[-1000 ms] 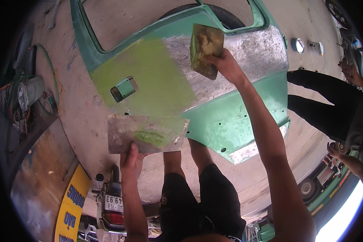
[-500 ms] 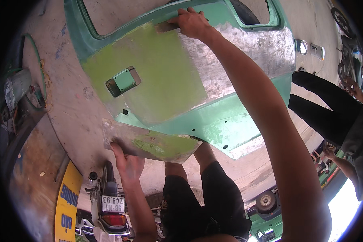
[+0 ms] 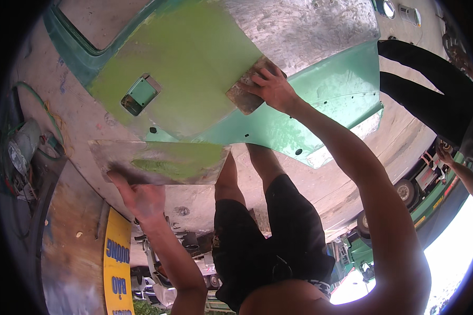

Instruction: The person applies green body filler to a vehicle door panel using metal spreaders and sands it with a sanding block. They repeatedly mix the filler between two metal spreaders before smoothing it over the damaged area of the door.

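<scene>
My left hand grips a rectangular board at its near left corner; a smear of light green paste lies on the board. My right hand presses its fingers on a dull, stained flat spreader, which lies against the large green vehicle body panel. The spreader is at the right edge of an olive-green coated area, beside a scuffed silver patch. A small recess with a lighter green plate and several holes show in the panel.
A person in black trousers stands at right. A hose and machinery lie at left, beside a yellow sign. Cans stand on the concrete behind. A green vehicle is at lower right.
My right hand has moved from the panel's upper edge down and right with the spreader. My left hand and its board have shifted left. The panel sits higher in the view.
</scene>
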A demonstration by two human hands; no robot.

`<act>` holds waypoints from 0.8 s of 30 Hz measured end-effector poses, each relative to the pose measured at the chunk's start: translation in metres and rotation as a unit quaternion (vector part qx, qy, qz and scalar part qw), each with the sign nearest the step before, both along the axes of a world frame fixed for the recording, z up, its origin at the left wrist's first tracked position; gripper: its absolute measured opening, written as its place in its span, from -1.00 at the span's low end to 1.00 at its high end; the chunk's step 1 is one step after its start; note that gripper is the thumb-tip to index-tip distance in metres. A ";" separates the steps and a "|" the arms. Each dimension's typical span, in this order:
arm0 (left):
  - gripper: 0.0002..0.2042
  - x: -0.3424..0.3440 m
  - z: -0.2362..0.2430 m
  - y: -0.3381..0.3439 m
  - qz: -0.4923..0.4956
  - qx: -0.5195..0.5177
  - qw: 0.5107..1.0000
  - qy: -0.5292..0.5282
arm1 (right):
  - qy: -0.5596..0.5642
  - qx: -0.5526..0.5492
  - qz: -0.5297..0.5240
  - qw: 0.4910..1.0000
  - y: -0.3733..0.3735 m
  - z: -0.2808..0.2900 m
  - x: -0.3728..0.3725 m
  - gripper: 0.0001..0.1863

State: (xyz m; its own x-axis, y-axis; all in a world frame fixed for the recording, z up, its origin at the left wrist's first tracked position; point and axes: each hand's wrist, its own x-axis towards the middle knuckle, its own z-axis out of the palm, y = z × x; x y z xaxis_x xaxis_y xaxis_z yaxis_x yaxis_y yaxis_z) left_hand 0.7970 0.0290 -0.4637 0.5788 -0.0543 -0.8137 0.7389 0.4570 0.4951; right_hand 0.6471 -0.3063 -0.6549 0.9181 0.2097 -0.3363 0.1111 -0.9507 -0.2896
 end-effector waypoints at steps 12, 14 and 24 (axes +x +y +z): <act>-0.33 -0.022 -0.018 0.006 -0.053 -0.087 0.995 0.012 | -0.116 -0.026 -0.053 0.992 -0.069 0.034 0.078 -0.54; -0.33 -0.019 -0.011 -0.010 -0.059 -0.050 0.997 0.002 | -0.124 -0.019 -0.080 0.989 -0.067 0.022 0.138 -0.54; -0.29 -0.015 -0.009 -0.001 -0.032 -0.046 0.998 -0.017 | -0.067 -0.048 -0.170 0.982 -0.024 -0.050 0.313 -0.75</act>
